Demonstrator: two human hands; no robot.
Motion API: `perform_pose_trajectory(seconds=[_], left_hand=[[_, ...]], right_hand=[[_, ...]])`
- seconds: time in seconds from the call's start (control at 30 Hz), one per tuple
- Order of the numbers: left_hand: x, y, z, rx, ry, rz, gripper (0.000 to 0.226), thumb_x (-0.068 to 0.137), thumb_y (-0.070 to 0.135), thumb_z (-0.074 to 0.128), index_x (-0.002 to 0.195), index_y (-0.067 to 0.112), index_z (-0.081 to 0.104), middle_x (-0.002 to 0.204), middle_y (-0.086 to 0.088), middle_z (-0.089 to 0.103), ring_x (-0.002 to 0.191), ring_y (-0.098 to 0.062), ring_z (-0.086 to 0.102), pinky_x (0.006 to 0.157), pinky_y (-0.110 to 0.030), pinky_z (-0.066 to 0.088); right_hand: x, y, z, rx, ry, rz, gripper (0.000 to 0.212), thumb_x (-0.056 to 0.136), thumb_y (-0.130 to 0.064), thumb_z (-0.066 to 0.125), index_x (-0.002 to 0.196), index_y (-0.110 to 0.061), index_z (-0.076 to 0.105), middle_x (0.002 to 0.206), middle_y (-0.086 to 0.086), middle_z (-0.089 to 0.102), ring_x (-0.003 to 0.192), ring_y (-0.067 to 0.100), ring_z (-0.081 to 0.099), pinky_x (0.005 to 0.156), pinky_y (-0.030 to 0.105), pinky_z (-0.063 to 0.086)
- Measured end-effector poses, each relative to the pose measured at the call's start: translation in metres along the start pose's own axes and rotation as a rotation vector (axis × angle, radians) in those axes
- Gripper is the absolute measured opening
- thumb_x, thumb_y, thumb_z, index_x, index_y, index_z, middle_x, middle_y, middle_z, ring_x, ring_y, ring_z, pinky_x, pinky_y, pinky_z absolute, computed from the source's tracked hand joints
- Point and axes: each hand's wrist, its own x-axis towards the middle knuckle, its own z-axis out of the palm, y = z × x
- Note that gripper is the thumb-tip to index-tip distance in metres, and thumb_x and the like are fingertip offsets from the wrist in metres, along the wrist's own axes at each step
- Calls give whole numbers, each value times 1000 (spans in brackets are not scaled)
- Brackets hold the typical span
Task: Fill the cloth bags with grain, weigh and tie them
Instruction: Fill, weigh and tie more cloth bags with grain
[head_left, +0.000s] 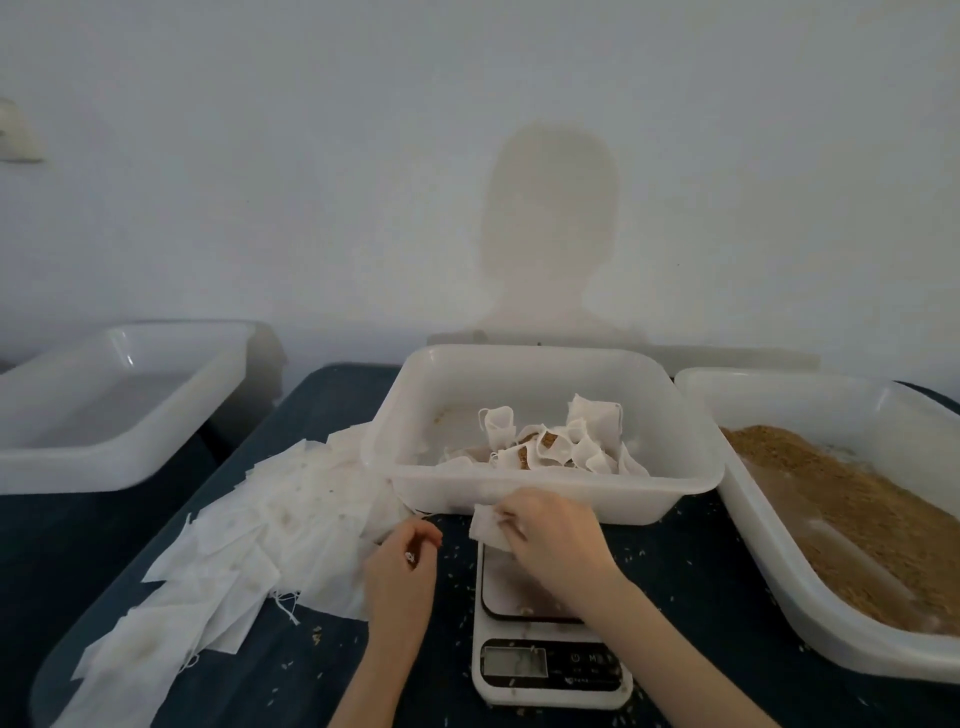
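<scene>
Hovering over the far end of the scale (540, 597), the right hand (550, 535) pinches a small white cloth bag (488, 530), its fingers curled around the fabric. The left hand (402, 566) sits just left of it with fingers curled; a thin drawstring seems to run to them (too fine to be sure). Filled bags (556, 441) lie in the middle tub (540, 488), grain (852, 514) in the right tub, partly cut off. The scale's display is unreadable.

Dark table (332, 675) bore central tub (540, 493), grain tub (779, 597) at three o'clock, flat bags (234, 545) at nine, scale (545, 670) at six.
</scene>
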Motion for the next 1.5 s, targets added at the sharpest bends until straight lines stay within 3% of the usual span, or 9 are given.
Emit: perform_pose_trajectory(seconds=[0.23, 0.37, 0.5, 0.63, 0.77, 0.9, 1.13, 1.3, 1.5], left_hand=[[-3, 0, -2, 117, 100, 6, 22, 87, 12, 58, 82, 33, 61, 77, 17, 58, 75, -1, 54, 63, -14, 40], [-6, 6, -5, 160, 99, -28, 22, 89, 17, 57, 80, 37, 55, 77, 16, 56, 75, -1, 52, 59, -12, 37], [-3, 6, -14, 378, 27, -3, 9, 86, 31, 58, 88, 36, 51, 82, 19, 47, 76, 1, 46, 60, -11, 33], [2, -1, -25, 594, -170, 47, 14, 88, 38, 58, 97, 29, 53, 98, 13, 49, 89, -5, 45, 73, -15, 37], [6, -3, -38, 650, -231, 69, 11, 93, 21, 50, 85, 27, 53, 95, 7, 56, 80, -7, 49, 74, -20, 42], [9, 5, -49, 664, -259, 64, 19, 91, 14, 42, 77, 21, 53, 80, 4, 57, 69, -12, 52, 70, -22, 44], [23, 48, -80, 110, -101, 4, 12, 83, 25, 66, 77, 34, 62, 75, 16, 65, 71, 4, 60, 66, -14, 47], [36, 86, -69, -215, -145, 8, 11, 83, 22, 69, 80, 32, 66, 74, 12, 69, 71, 3, 64, 60, -15, 51], [37, 102, -46, -520, -264, -165, 8, 88, 21, 64, 83, 22, 70, 77, 11, 72, 71, 2, 66, 55, -9, 48]], right_hand=[[44, -4, -48, 383, 331, 143, 9, 91, -15, 62, 89, -16, 71, 68, -11, 61, 63, 8, 59, 60, 12, 40], [75, 0, -61, 267, 550, 149, 19, 90, -3, 56, 100, -10, 71, 95, 0, 69, 79, 14, 58, 68, 17, 40], [92, 13, -42, -140, 81, 202, 23, 94, -19, 49, 103, -20, 70, 103, 2, 70, 94, 25, 63, 76, 33, 49], [89, 24, -23, -46, -264, 239, 27, 92, -22, 50, 102, -16, 74, 100, 4, 71, 84, 19, 61, 72, 30, 45], [89, 27, -25, 56, -335, 247, 29, 90, -22, 50, 94, -1, 69, 94, 16, 68, 73, 21, 55, 65, 31, 36], [86, 17, -35, -1, -206, 222, 27, 92, -31, 50, 104, -24, 73, 109, -5, 70, 98, 16, 61, 80, 29, 45], [64, -18, -39, 169, 25, 48, 17, 91, -27, 59, 100, -25, 73, 101, -11, 70, 97, 8, 59, 88, 31, 47], [42, -45, -35, 510, -70, -13, 20, 91, -36, 62, 102, -26, 73, 81, -20, 67, 74, -4, 62, 69, 12, 45], [33, -37, -45, 688, -100, 44, 18, 91, -33, 64, 97, -20, 75, 80, -4, 73, 71, 4, 67, 70, 18, 53]])
